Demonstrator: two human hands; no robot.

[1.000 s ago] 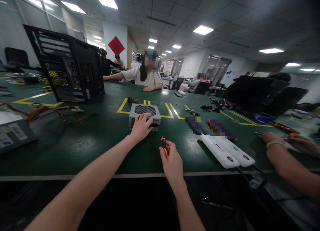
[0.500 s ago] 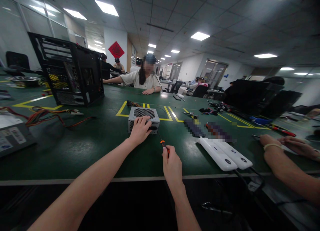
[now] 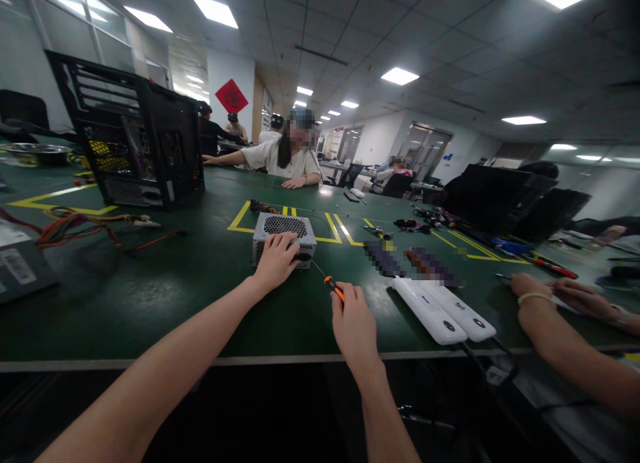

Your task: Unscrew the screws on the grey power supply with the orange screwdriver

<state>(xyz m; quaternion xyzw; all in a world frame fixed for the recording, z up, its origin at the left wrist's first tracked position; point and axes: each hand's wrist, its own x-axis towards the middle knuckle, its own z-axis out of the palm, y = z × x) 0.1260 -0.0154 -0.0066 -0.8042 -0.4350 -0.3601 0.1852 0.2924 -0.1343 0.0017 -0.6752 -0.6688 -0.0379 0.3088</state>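
A grey computer power supply (image 3: pixel 286 225) with a perforated grille on top sits on the green table in front of me. My left hand (image 3: pixel 275 257) lies over its near side, fingers bent over the top edge and holding it. Closed around an orange and black screwdriver (image 3: pixel 329 282) is my right hand (image 3: pixel 354 321), just right of the unit. The thin shaft points up and left to the power supply's near right corner; whether its tip touches there is too small to tell.
On the left stand an open black computer case (image 3: pixel 145 139) and another power supply (image 3: pixel 20 266) with loose cables (image 3: pixel 75 226). Two white devices (image 3: pixel 433 313) lie to the right, beside a co-worker's hand (image 3: pixel 531 289). Across the table sits another person (image 3: pixel 287 153).
My right hand has shifted slightly right, and the screwdriver now slants more toward the left. My left hand stays on the power supply. The whole view has turned a little.
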